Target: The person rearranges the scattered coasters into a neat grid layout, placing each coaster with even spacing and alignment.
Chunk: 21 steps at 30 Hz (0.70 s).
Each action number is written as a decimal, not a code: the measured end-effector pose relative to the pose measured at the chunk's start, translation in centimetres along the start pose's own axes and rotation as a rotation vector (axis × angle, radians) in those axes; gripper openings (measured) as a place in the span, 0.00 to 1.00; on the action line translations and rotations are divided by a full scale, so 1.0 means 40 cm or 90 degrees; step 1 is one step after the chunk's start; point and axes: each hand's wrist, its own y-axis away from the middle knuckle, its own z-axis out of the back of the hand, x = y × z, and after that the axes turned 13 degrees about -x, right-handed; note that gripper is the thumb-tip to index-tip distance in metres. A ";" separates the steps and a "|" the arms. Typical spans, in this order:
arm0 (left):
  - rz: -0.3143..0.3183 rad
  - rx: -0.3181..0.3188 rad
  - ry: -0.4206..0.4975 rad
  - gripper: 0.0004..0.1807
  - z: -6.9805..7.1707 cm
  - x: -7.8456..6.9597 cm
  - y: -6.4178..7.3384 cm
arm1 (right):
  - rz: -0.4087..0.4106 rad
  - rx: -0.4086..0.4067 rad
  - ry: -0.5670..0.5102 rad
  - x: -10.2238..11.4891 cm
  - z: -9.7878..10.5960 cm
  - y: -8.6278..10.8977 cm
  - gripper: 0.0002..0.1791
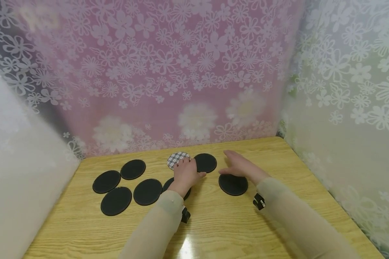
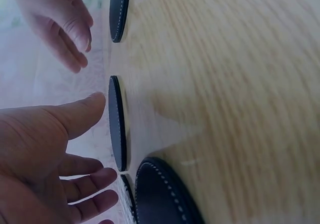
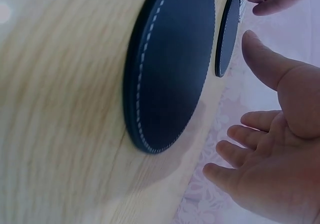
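My left hand point(image 1: 184, 177) hovers over the near edge of a round coaster with a black-and-white plaid face point(image 1: 176, 158). Its fingers are spread and hold nothing. Beside its fingertips lies a black coaster point(image 1: 206, 163), whose white edge stitching shows in the left wrist view. Another black coaster point(image 1: 177, 189) is partly hidden under the left wrist. On the right, my right hand point(image 1: 241, 167) is held above the far edge of a black coaster point(image 1: 233, 185). In the right wrist view that hand's fingers point(image 3: 235, 154) are loosely extended, apart from the stitched coaster point(image 3: 172, 69).
Several more black coasters, among them a front one point(image 1: 116, 201) and a back one point(image 1: 133, 169), lie flat on the left of the wood-grain table point(image 1: 220, 230). A pink flowered curtain point(image 1: 181, 72) hangs behind the table, with pale sheets at both sides.
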 end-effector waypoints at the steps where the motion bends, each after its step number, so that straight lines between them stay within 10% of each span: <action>1: 0.002 0.004 -0.002 0.41 -0.002 0.000 -0.001 | -0.001 0.004 -0.002 0.003 -0.002 -0.005 0.54; 21: 0.010 -0.012 0.000 0.35 -0.028 0.006 -0.006 | -0.016 0.039 -0.006 0.020 -0.041 -0.051 0.48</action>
